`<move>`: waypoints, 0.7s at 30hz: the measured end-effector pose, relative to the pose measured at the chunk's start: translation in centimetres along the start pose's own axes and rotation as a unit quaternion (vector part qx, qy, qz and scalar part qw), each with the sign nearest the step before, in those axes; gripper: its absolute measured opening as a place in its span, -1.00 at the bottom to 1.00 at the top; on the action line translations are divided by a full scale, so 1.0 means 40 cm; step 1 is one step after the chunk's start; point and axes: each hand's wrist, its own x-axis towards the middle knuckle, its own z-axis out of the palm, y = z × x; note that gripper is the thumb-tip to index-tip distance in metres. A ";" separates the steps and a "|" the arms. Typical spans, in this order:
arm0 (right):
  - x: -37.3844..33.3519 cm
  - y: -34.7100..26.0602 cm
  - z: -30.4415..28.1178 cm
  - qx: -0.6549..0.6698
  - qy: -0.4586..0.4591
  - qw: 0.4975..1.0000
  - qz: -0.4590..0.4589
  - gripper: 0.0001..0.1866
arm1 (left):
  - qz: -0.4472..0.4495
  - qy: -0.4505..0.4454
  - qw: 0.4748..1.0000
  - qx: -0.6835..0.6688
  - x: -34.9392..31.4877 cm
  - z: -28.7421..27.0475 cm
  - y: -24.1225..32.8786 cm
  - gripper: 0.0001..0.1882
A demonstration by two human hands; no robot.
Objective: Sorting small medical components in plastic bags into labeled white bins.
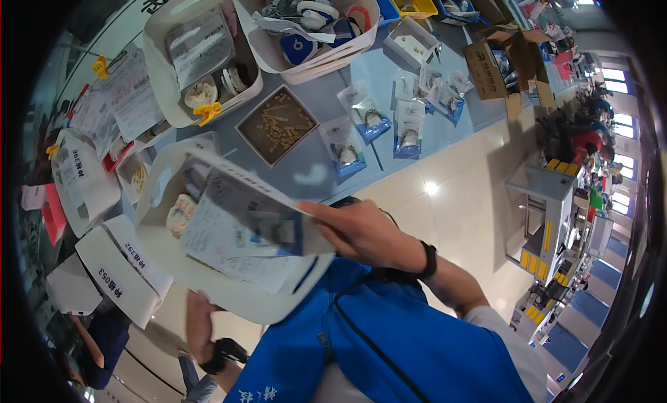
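My right hand (365,233) grips the right rim of a white plastic bin (233,302), with its fingertips over the edge. The bin is tilted in front of my blue vest. Inside lie a pale dental cast (180,215), a handwritten paper form (222,240) and a clear bag with a blue edge (278,233). Below the bin's lower left side is my left hand (200,326); its fingers are blurred and partly hidden by the bin, so I cannot tell how they are set.
On the blue-grey table stand a square tray of small tan pieces (278,125), several clear bags with casts (344,149) and two filled white bins (257,101). A cardboard box (486,69) sits farther right. White bins (118,271) are at left, near another person (108,347).
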 end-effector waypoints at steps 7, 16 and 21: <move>0.138 0.045 0.124 -0.081 -0.119 0.983 -0.113 -0.71 | -0.019 0.194 0.931 -0.308 -0.034 0.263 -0.147 -0.48; -0.064 0.219 -0.115 0.014 -0.095 0.992 -0.082 -0.65 | 0.008 0.252 0.892 -0.376 0.061 0.330 -0.258 -0.53; -0.196 0.509 -0.364 0.099 0.163 0.963 0.189 -0.62 | 0.005 0.261 0.912 -0.317 0.124 0.314 -0.210 -0.48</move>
